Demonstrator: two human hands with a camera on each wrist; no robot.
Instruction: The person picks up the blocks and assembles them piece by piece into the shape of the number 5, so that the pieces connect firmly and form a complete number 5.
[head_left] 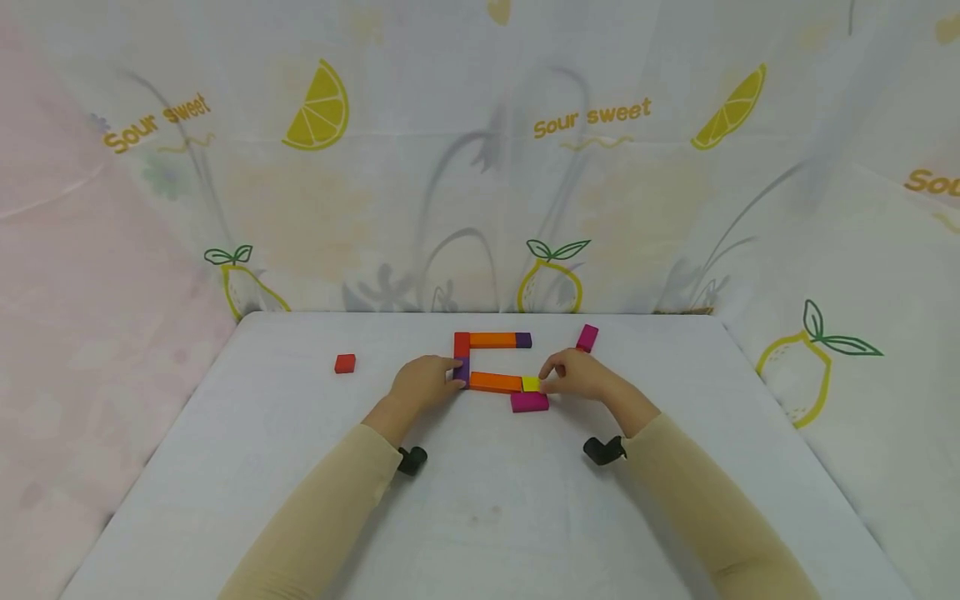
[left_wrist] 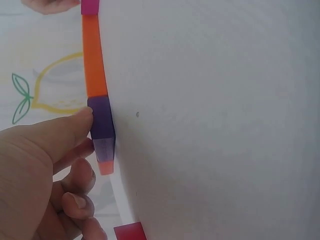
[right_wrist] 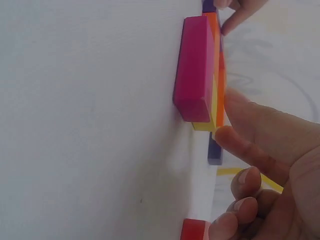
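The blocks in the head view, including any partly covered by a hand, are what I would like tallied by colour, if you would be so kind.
Red blocks: 3 (one mostly hidden by the right hand)
Orange blocks: 2
Purple blocks: 2
Magenta blocks: 2
Yellow block: 1
Total: 10

Head view: white tabletop (head_left: 480, 533) at six o'clock; printed backdrop (head_left: 480, 192) at twelve; lemon slices (head_left: 318, 106) at eleven and two, "Sour sweet" lettering (head_left: 592, 118) at one; pinkish cloth (head_left: 67, 333) at nine.
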